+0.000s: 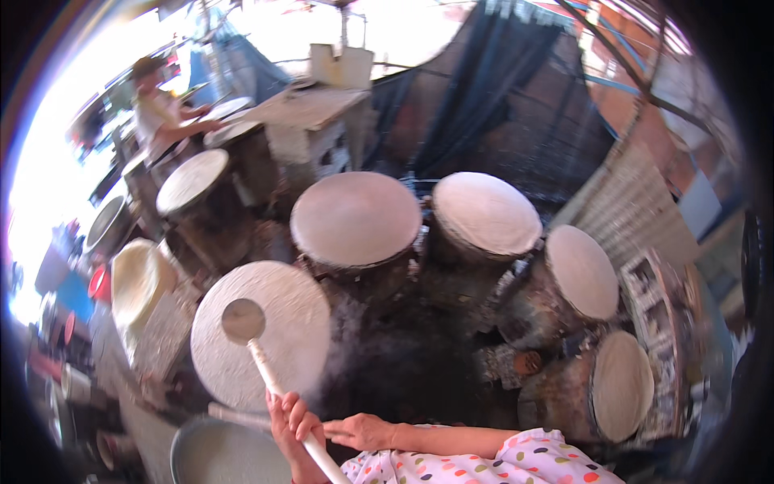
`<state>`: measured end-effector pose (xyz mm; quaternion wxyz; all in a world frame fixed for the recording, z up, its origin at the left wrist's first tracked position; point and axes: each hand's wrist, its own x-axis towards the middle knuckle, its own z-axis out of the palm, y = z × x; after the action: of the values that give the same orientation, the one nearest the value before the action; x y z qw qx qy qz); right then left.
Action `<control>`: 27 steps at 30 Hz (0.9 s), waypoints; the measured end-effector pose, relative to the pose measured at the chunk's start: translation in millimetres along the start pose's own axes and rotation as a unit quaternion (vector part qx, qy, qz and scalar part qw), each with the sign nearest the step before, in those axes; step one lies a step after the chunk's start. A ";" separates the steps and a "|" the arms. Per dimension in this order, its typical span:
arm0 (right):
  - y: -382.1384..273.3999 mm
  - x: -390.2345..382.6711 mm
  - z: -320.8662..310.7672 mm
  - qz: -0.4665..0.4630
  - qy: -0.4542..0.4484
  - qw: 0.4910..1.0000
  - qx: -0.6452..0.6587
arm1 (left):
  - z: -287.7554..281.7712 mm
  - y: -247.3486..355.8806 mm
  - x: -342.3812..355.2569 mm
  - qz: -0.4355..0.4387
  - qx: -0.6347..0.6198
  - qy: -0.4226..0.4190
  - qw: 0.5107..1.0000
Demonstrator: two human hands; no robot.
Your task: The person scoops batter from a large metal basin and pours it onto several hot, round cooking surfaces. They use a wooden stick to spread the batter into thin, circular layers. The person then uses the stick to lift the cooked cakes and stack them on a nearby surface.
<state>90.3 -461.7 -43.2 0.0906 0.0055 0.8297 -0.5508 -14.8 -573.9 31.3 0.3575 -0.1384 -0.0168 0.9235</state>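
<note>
My left hand (294,427) grips the white handle (266,367) of a ladle, whose round grey bowl (242,321) is over a round, white, batter-coated top (218,363) at lower centre-left. My right hand (359,431) is just to the right of the handle, fingers stretched loosely toward it, apparently holding nothing. Below and left of my hands sits a large metal basin (193,460) of pale liquid, with a stick (230,414) at its rim. Wisps of steam show beside the coated top.
White-topped drums (355,218) (485,211) (582,272) (621,385) arc around me; another drum (193,179) stands back left near a person (153,117) at work. A raised counter (306,109), blue tarps (500,89), a brick ledge (657,323) and a cream tub (141,286) surround them.
</note>
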 end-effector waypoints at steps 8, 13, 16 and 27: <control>61.7 -132.6 -48.7 0.267 0.403 0.875 -0.013 | -2.8 -11.6 18.0 -0.135 0.130 0.000 0.982; 106.9 -274.3 0.4 0.397 0.582 0.684 -0.187 | 3.3 -59.9 22.9 -0.248 0.087 0.026 0.965; 101.5 -347.2 0.0 0.536 0.629 0.512 -0.234 | 11.2 -85.6 21.2 -0.305 0.056 0.051 0.949; 157.5 -481.7 -147.4 0.624 0.655 0.371 -0.209 | 16.3 -214.0 6.9 -0.371 0.051 0.100 0.922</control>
<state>560.0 -221.3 -56.2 -0.1651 0.8615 0.4793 0.0295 116.3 -409.0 73.1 0.6811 -0.1953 0.0162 0.7054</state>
